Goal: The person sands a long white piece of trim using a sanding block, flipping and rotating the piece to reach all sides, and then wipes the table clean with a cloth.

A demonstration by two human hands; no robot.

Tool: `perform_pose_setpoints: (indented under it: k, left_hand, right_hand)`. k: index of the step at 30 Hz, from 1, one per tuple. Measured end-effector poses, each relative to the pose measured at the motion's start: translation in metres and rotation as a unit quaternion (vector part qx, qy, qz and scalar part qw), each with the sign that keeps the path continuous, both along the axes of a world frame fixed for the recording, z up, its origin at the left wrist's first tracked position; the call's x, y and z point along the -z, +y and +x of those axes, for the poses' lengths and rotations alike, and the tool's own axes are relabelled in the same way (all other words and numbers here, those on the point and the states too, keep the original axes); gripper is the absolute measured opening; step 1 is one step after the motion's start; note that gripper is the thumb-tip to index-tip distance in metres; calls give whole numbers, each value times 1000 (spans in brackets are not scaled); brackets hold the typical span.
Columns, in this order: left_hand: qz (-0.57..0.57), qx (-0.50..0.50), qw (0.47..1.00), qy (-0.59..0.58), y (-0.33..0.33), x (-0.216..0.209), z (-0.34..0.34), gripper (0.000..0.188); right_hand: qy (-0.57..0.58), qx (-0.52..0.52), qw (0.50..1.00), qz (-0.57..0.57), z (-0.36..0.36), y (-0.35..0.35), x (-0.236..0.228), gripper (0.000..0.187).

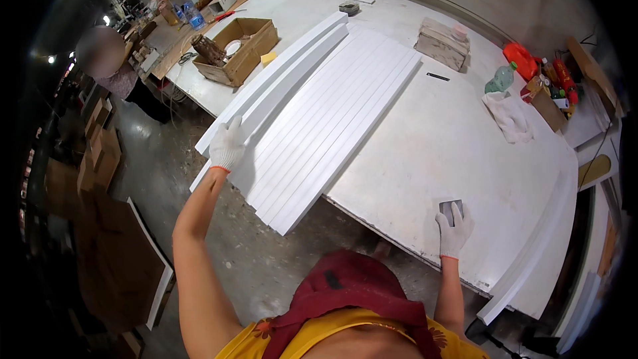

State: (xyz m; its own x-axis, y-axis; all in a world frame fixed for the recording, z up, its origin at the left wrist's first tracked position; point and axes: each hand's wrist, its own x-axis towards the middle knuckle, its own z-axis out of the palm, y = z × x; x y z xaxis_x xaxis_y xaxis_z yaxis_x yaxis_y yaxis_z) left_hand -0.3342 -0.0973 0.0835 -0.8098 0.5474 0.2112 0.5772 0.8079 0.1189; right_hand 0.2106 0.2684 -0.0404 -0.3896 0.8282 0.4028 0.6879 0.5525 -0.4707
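My left hand point(228, 145), in a white knit glove, grips a long white strip point(292, 72) at the left side of the table, near its close end. A second white strip point(272, 60) lies just beyond it, along the outer side. To the right, several white strips lie side by side in a flat row point(332, 106), their near ends sticking out past the table edge. My right hand point(454, 231), also gloved, is closed around a small dark grey block point(451, 209), which looks like a sanding block, close to the table's front edge.
A white table point(392, 179) spans the view. On it stand a cardboard box point(249, 50), a paper-wrapped block point(441, 45), a green bottle point(502, 78) and a white cloth point(508, 116). One long white strip point(531, 266) lies at the right edge. Another person point(116, 70) stands far left.
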Motion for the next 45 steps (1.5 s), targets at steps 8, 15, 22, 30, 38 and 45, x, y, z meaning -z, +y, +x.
perform_pose_setpoints:
  k: [8,15,22,30,38,45]
  left_hand:
    - [-25,-27,999,36,37,18,-38,71]
    - [3,-38,998,45,45,26,-55,65]
    - [148,-46,976,153,31,49,-86,62]
    - [38,-138,989,26,47,27,-74,100]
    - [27,-150,986,-68,31,19,-88,101]
    - [25,-46,997,-50,77,29,-116,91]
  right_hand:
    - [-4,6,999,-37,1,2,-5,57]
    - [-33,-8,996,-81,-6,-3,-19,59]
    - [-20,-53,995,-79,-13,-9,-30,57]
    - [-52,-57,995,-66,10,13,-4,60]
    - [-25,-27,998,-53,3,1,-1,55]
    - [56,10,998,-21,11,-3,-8,51]
